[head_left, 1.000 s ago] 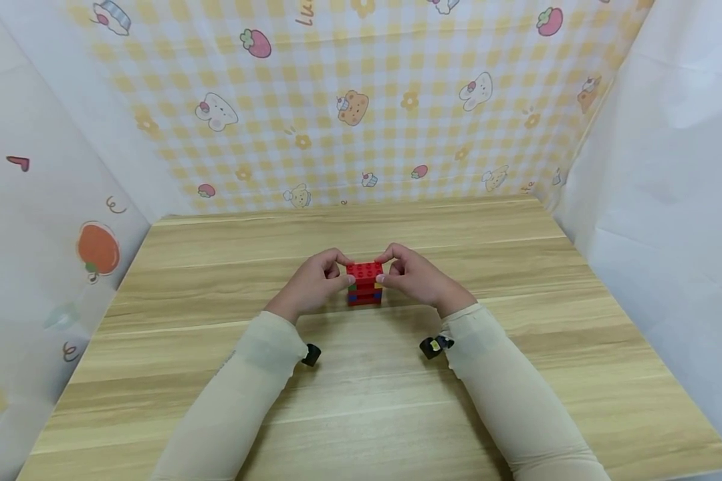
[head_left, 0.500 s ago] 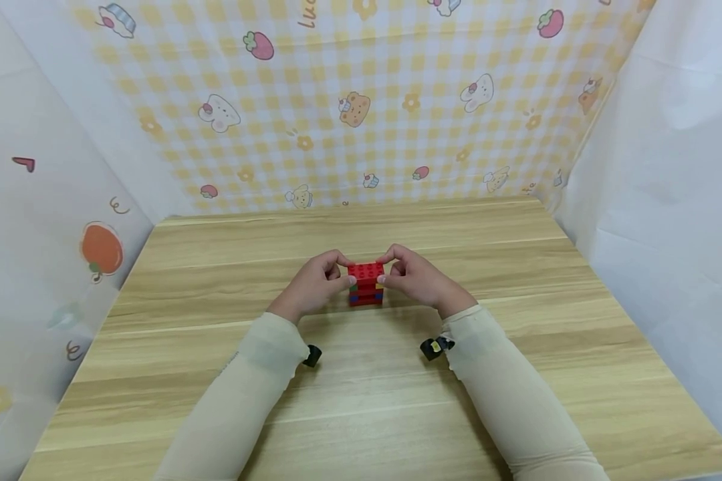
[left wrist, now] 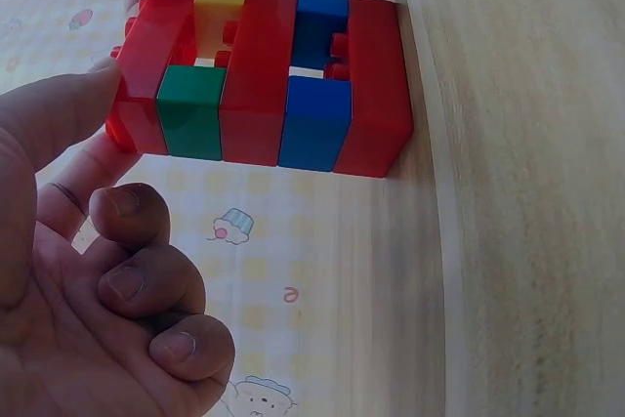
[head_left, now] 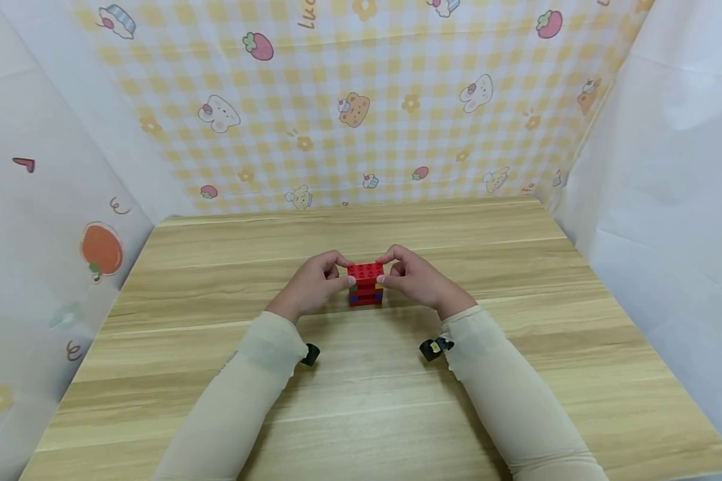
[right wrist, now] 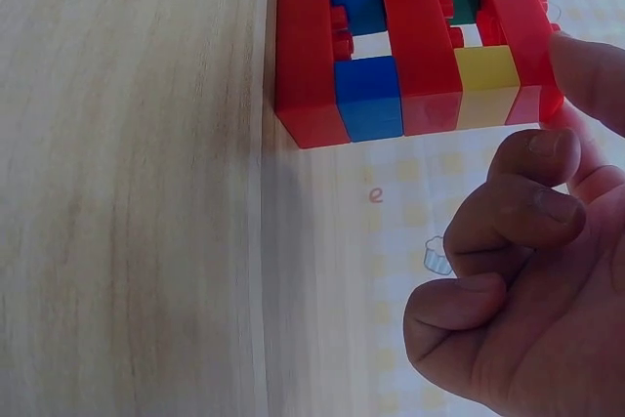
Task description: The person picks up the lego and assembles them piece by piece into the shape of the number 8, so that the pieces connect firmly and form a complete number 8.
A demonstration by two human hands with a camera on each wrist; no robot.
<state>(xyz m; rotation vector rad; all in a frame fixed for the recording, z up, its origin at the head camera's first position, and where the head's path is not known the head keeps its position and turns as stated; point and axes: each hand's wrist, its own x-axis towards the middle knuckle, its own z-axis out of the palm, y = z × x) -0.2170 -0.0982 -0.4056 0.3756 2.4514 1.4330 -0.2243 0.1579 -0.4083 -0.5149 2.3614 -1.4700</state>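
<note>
A small tower of toy building bricks (head_left: 366, 292) stands on the table between both hands. Three long red bricks form its layers; between the lower two sit two blue bricks (left wrist: 317, 122), and under the top red brick (head_left: 366, 270) are a green brick (left wrist: 191, 111) and a yellow brick (right wrist: 485, 83). Gaps show between the small bricks. My left hand (head_left: 317, 284) pinches the left end of the top red brick with thumb and forefinger. At the other end, my right hand (head_left: 415, 279) pinches the same brick likewise. The other fingers of both hands are curled.
The wooden table (head_left: 361, 414) extends around the tower. Behind it hangs a yellow checked cloth (head_left: 409, 133), and white cloth (head_left: 656, 187) lines the sides. A black wrist-worn device (head_left: 436, 347) shows by the right sleeve.
</note>
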